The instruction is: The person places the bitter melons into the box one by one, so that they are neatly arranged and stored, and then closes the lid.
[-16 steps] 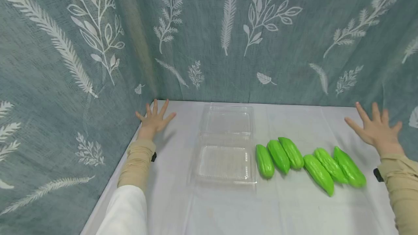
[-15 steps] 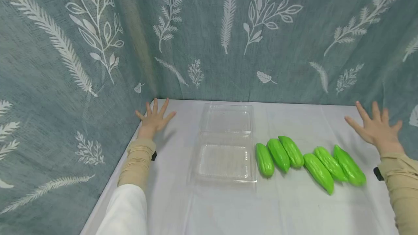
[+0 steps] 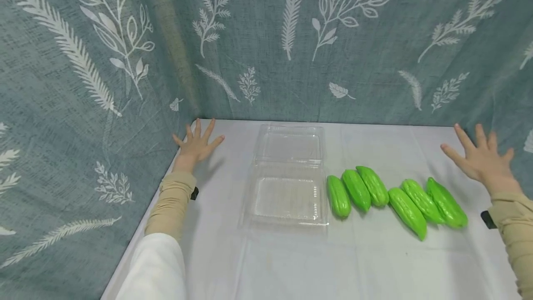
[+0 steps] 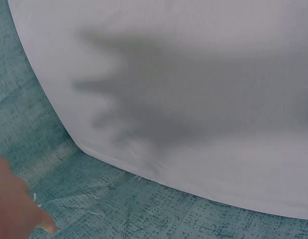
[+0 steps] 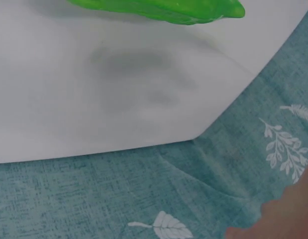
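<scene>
Green vegetables [image 3: 356,190]: six, ribbed, in a row on the white cloth [image 3: 300,267], between the clear container [image 3: 288,163] and the right hand [image 3: 485,163]; each lies on its side, likely because such rounded, tapered bodies settle that way.
Clear container: just left of the row, folded open and flat, one half behind the other; lying so, both hollows seem easy to reach.
Left hand [image 3: 195,146]: out past the container's far left, fingers spread apart, nothing between them.
Right hand: beyond the rightmost vegetable [image 3: 446,203], fingers likewise apart, holding nothing.
Shadow [image 4: 149,89]: falls on the cloth well apart from the left hand, so that hand appears raised; the wide spacing of both probably keeps them clear of everything laid out.
Patterned curtain [image 3: 258,36]: hangs behind and at the left, presumably as a screen.
</scene>
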`<state>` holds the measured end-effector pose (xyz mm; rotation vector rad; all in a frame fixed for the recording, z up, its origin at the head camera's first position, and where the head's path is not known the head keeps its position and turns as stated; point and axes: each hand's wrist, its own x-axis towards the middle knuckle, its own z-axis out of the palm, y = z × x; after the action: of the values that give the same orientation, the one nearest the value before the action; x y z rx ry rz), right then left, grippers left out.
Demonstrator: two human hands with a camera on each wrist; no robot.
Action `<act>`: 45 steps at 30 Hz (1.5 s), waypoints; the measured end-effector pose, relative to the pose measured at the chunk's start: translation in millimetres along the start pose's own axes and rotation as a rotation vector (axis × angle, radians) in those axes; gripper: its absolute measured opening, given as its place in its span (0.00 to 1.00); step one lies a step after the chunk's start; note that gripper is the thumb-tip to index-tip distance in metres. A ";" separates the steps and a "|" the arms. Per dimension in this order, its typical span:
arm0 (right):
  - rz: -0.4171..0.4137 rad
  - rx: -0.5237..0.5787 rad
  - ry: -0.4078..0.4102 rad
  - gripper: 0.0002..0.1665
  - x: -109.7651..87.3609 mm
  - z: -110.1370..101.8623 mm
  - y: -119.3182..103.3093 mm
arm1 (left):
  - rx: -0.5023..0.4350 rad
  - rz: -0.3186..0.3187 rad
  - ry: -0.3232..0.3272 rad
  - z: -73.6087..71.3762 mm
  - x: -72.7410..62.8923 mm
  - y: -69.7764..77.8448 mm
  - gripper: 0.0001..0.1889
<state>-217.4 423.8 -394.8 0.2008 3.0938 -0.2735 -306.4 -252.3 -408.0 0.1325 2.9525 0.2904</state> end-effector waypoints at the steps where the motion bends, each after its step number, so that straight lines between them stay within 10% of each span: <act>1: -0.005 0.001 -0.001 0.52 -0.7 0.3 -0.1 | 0.002 0.004 -0.002 0.5 0.6 0.9 0.41; 30: -0.114 -0.003 -0.047 0.49 -28.9 22.4 -5.2 | -0.118 0.137 -0.011 17.6 -3.1 21.0 0.41; 45: -0.124 0.179 -0.189 0.48 -44.5 29.8 -7.0 | -0.242 0.220 -0.031 27.7 -14.5 32.5 0.38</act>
<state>-173.7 406.1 -421.1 -0.0141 2.8976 -0.5405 -284.9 -216.9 -425.8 0.4255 2.8444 0.6644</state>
